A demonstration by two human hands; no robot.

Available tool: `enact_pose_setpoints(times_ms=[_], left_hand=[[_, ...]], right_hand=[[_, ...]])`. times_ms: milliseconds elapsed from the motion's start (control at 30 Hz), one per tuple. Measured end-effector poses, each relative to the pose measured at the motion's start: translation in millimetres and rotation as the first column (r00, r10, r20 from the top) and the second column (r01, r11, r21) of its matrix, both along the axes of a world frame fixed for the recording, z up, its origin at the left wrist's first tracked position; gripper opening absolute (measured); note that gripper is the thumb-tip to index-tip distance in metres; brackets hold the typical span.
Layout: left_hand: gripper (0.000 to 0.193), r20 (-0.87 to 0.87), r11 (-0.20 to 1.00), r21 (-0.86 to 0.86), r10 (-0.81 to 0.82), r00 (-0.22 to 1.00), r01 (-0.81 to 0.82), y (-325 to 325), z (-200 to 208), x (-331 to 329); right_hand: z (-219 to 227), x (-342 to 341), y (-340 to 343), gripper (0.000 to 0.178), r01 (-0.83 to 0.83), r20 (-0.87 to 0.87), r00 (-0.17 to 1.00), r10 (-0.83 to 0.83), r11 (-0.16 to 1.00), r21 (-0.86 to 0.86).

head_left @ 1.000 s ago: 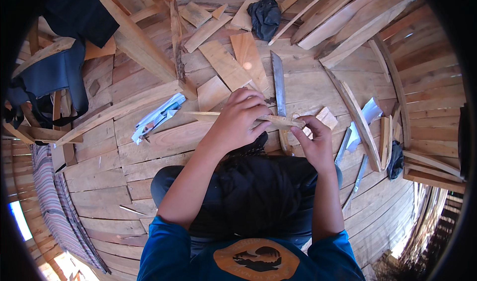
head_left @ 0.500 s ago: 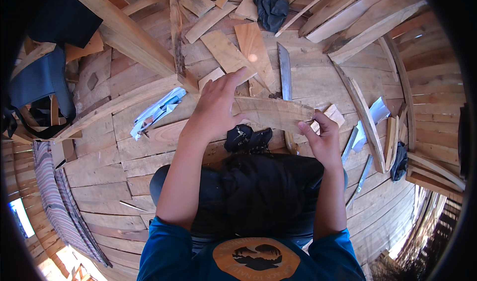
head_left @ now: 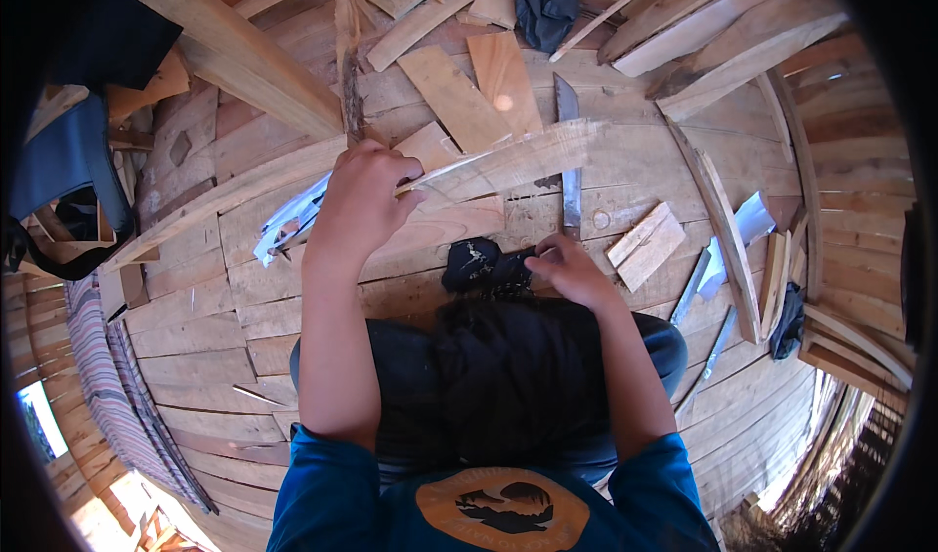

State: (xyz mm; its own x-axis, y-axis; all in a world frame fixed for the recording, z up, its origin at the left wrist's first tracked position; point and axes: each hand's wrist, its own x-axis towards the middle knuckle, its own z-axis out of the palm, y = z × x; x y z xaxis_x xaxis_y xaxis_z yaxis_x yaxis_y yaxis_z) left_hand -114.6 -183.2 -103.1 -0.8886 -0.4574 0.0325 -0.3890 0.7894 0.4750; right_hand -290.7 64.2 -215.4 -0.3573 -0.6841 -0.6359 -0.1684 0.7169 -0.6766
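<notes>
My left hand [head_left: 366,195] is closed around the left end of a thin, pale wooden board [head_left: 508,166], held raised and slanting up to the right. A machete [head_left: 570,186] lies on the floor beyond my lap, its blade pointing away and partly covered by the board. Over the machete's handle my right hand [head_left: 575,274] has its fingers curled, hiding most of that handle. A dark cloth-like bundle [head_left: 479,267] with light specks sits just left of my right hand, in front of my knees.
Flat wood offcuts [head_left: 454,98] lie ahead on the plank floor [head_left: 195,357]. A small wood block [head_left: 647,244] is to the right. Crumpled paper [head_left: 288,225] lies left, a black plastic bag [head_left: 544,7] far ahead. Long timbers [head_left: 718,230] stand at right.
My right hand has let go of the board's right end and come down to the machete handle. The left hand now grips the board, which has swung upward at its right end.
</notes>
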Motion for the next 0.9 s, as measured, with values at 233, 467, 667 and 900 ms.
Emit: enact_pose_setpoints(times_ms=[233,467,667,900], left_hand=[[0.021,-0.004,0.999,0.053,-0.014,1.0,0.014,-4,3,4],[0.019,-0.059,0.998,0.067,-0.013,0.998,0.017,-2,3,9],[0.018,-0.112,0.999,0.049,-0.01,0.994,0.016,-7,6,11],[0.018,-0.087,0.998,0.066,0.029,0.996,-0.023,0,2,18]], right_hand=[[-41,52,-46,0.048,-0.253,-0.314,0.886,0.34,0.924,0.288],[19,68,-11,0.027,0.045,-0.306,0.944,-0.123,0.968,-0.249],[23,78,1,0.026,0.366,0.043,0.908,-0.416,0.74,-0.565],[58,77,13,0.037,0.374,-0.07,0.897,-0.436,0.834,-0.405]])
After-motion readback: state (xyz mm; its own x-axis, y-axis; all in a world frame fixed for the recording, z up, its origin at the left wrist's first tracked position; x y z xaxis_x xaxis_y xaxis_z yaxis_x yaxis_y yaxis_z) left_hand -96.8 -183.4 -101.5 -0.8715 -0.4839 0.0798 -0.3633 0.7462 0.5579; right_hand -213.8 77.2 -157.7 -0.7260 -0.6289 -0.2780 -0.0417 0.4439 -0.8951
